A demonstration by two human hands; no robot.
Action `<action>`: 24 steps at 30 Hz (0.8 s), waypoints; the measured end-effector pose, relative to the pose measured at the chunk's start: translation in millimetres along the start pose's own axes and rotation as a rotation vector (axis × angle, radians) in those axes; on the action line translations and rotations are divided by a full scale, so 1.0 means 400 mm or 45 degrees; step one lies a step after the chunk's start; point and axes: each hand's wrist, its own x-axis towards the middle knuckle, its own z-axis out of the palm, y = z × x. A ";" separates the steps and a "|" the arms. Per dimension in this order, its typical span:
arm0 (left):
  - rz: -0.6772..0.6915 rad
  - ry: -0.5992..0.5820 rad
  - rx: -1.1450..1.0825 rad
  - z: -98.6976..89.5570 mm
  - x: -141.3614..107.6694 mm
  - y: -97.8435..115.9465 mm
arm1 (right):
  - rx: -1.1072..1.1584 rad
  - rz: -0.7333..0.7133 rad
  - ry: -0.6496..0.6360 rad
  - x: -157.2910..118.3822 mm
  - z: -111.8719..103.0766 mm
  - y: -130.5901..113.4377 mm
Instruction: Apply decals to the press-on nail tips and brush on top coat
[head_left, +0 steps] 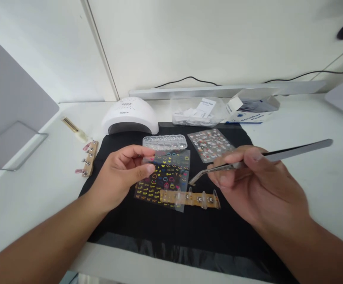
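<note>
Between thumb and fingers, my left hand (pixel 126 173) pinches the upper left edge of a clear sheet with colourful stickers (pixel 162 179). My right hand (pixel 257 181) holds bent-tip metal tweezers (pixel 227 167), whose tips are just right of the sheet. Below the tips lies a wooden strip (pixel 199 199) bearing several clear nail tips; the sheet overlaps its left part. A clear compartment case (pixel 164 142) is behind the sheet. Another sticker sheet (pixel 209 144) lies flat behind the tweezers. Whether the tweezer tips hold anything is too small to tell.
A black cloth (pixel 165 232) covers the middle of the white table (pixel 45 157). At the back stand a white lamp (pixel 130 116), a clear tray of packets (pixel 196 114) and an open alcohol pad box (pixel 251 112). On the left are a second wooden strip (pixel 90 157) and a brush-like tool (pixel 75 129).
</note>
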 end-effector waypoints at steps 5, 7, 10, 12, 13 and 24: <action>0.000 0.011 -0.006 -0.001 -0.004 0.006 | -0.018 -0.017 0.004 0.002 -0.001 0.004; 0.021 0.006 0.003 -0.003 -0.004 0.005 | -0.024 -0.007 0.014 0.003 0.000 0.004; 0.043 -0.014 0.007 -0.008 -0.003 0.003 | -0.012 0.009 0.034 0.004 0.004 0.002; 0.046 -0.024 0.012 -0.010 -0.003 0.002 | 0.014 0.017 0.049 0.005 0.006 0.000; 0.049 -0.029 0.013 -0.010 -0.003 0.002 | 0.027 0.024 0.050 0.005 0.007 0.000; 0.061 -0.038 -0.052 -0.008 -0.002 0.005 | 0.043 0.049 0.066 -0.001 0.015 -0.002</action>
